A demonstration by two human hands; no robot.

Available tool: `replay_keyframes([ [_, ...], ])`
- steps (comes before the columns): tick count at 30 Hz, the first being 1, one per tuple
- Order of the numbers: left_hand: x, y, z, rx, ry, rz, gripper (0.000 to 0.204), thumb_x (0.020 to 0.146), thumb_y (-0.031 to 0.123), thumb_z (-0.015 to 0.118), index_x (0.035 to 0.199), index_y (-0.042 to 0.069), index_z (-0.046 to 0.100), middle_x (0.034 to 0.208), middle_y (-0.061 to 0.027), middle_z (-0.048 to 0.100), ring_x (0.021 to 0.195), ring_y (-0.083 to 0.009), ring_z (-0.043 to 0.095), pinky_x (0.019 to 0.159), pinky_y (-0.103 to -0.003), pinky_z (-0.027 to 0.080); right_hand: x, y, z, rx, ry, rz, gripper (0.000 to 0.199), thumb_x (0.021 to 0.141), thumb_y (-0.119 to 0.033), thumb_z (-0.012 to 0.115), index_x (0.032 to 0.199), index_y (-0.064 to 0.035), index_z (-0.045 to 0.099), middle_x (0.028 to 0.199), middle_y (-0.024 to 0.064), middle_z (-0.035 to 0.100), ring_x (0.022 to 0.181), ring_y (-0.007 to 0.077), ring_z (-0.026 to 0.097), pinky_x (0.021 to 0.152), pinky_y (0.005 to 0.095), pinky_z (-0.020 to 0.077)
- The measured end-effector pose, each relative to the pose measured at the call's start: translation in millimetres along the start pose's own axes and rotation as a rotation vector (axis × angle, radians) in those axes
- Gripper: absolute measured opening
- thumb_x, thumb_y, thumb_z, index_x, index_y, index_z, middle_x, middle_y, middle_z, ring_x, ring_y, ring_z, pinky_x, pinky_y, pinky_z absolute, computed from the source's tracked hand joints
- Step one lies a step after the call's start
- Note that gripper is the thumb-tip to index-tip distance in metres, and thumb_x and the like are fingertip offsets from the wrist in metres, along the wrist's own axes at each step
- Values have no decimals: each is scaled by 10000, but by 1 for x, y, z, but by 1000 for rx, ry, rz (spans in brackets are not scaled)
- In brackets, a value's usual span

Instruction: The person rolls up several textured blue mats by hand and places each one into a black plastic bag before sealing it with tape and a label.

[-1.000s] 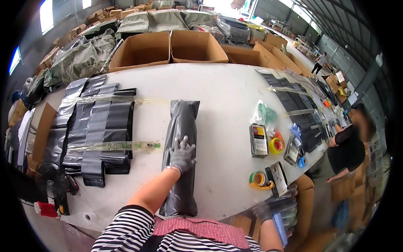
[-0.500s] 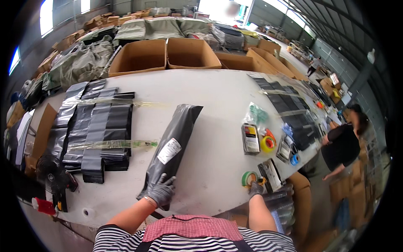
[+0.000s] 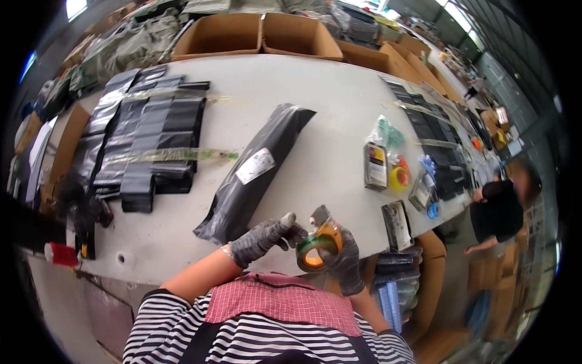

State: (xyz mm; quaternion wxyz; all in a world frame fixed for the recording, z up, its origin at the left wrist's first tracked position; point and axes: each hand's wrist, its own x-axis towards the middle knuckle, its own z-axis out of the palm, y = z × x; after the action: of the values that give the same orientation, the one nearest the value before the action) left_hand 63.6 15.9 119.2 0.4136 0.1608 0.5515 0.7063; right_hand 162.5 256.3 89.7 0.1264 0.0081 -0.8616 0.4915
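Observation:
My right hand, in a grey glove, holds a tape dispenser with a green and orange roll, close to my chest. The gloved fingers of my left hand pinch at the dispenser's front, where the tape end sits. Just beyond my left hand a long black plastic mailer bag with a white label lies slantwise on the white table.
Black mailer bags lie stacked at the left under strips of clear tape. Tape rolls and small packets sit at the right. Open cardboard boxes line the far edge. Another person stands at the right end.
My left hand has let go of the black bag and come to the dispenser. My right hand has brought the dispenser up from the table's right edge. The bag now lies slanted.

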Motion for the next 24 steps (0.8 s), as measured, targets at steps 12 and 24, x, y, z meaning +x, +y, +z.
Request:
replay_keyframes([
  [12,-66,-67,-59,148,352,-23,378,947,367,682,1032,1,720,858,-64,709,784,-147,640,763,-290,540,-17,-14,41,-84,-502,-17,679,753,-305,851,1265,-19,507,1105,196,626,999,351,654,891,414,536],
  [24,-61,-97,-147,1274,765,-123,709,778,335,762,1397,121,489,1303,-192,539,1166,-368,536,985,-388,469,-16,59,63,-605,-559,40,664,725,-370,803,1233,-14,563,1069,203,657,997,368,648,865,448,535],
])
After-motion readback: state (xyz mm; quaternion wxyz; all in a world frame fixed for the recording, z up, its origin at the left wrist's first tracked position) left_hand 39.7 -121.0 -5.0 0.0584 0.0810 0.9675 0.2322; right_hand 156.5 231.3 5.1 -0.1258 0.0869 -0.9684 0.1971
